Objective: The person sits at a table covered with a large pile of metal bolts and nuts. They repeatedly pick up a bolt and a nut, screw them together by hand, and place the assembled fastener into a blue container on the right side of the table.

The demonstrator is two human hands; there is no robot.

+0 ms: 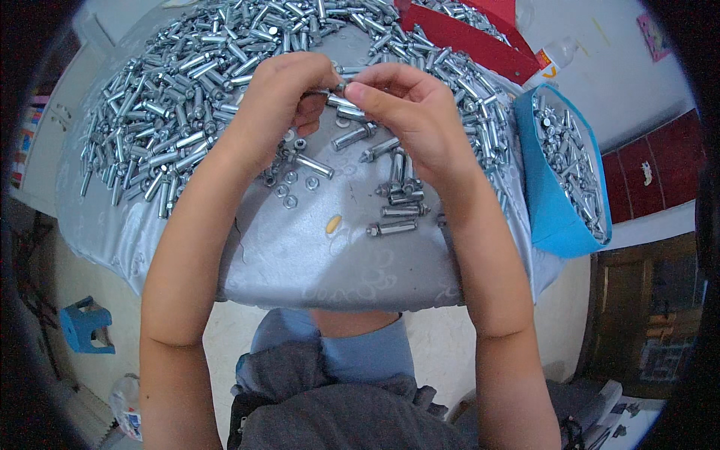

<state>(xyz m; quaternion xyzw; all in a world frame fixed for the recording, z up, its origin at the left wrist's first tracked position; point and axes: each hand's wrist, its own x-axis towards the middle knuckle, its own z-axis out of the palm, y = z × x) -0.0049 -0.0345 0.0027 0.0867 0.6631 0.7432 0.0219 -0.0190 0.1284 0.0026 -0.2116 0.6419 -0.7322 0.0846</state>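
Grey cloth over the person's lap [352, 412] lies closest, with both forearms rising from it to the round surface [330, 262] under its silvery cover. Left hand [281, 101] and right hand [409, 112] meet above the middle, fingers pressed together and pinching one bolt [339, 101] between them, held clear of the cover. Loose nuts [289, 187] and a few bolts [394, 214] lie just below the hands, a big heap of bolts [165, 120] banks the far side, and a blue bin [559, 187] of more sits right. A slip could drop the small piece into the heap, where it would be hard to find, or roll it off the near edge.
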